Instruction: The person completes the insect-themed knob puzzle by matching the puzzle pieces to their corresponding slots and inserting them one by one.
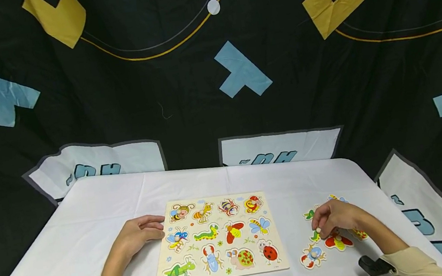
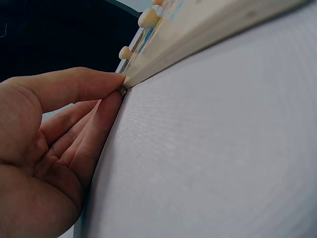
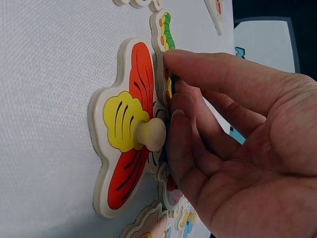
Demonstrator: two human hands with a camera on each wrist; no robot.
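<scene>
My left hand [image 1: 138,234] lies at the left edge of a wooden insect puzzle board [image 1: 226,275]. Its fairly straight fingers and thumb touch that edge, as the left wrist view also shows. On the right, my right hand [image 1: 337,217] has thumb and fingers closed around the middle of a green and yellow caterpillar piece [image 3: 167,29], whose grip point they partly hide. Right beside the fingertips is a red and yellow winged insect piece [image 3: 119,121] with a round wooden knob [image 3: 154,134]. A blue beetle piece [image 1: 313,255] lies just in front of this hand.
More loose pieces lie under and around the right hand, among them a green one [image 1: 309,215] and one at the back [image 1: 337,198]. All rest on a white-covered table [image 1: 101,214]. A black curtain [image 1: 184,110] hangs behind the table.
</scene>
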